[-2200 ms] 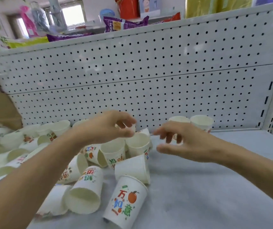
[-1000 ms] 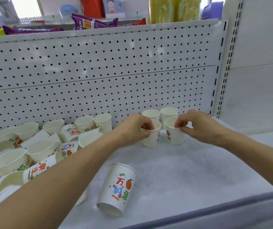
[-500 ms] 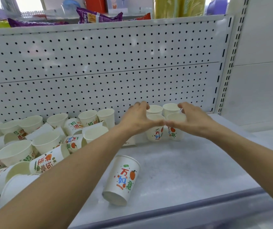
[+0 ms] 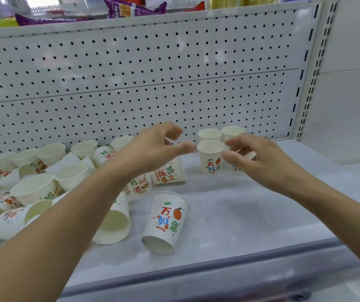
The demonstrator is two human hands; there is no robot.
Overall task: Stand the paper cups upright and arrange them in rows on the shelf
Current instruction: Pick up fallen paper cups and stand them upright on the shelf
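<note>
Your shelf (image 4: 251,214), jumbled paper cups (image 4: 33,188) tipped every way at left, your left hand (image 4: 152,147) and right hand (image 4: 259,158) open, empty, flanking upright cups (image 4: 210,156) back right, mouths up, fallen cup (image 4: 166,221) in front, long axis front-to-back, base toward you

White paper cups printed with coloured characters and an orange fruit sit on the pale shelf (image 4: 251,214). Right of centre, four stand upright in a tight block: back pair (image 4: 209,134), front cup (image 4: 210,156), and a fourth cup (image 4: 237,168), mostly hidden. A lone cup (image 4: 166,221) lies at lower centre, base toward the viewer. A jumbled pile (image 4: 33,188) fills the left, some upright, others tipped over.
</note>
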